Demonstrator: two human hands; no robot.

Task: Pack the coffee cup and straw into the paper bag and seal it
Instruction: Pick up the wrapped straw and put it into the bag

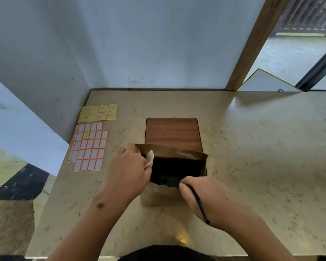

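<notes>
The open brown paper bag (164, 194) is held at its rim by both hands: left hand (128, 170) at nine o'clock, right hand (205, 194), also gripping the thin black straw (200, 206), at five o'clock. Bare marble counter (262, 157) lies at three o'clock.

This is looking like a small shop or café packing corner: a marbled stone worktop (252, 147) is sitting against plain pale walls, sheets of blank price-style labels (88, 146) are lying at its left, and a wood-framed doorway (252, 42) is opening outdoors at far right.
</notes>
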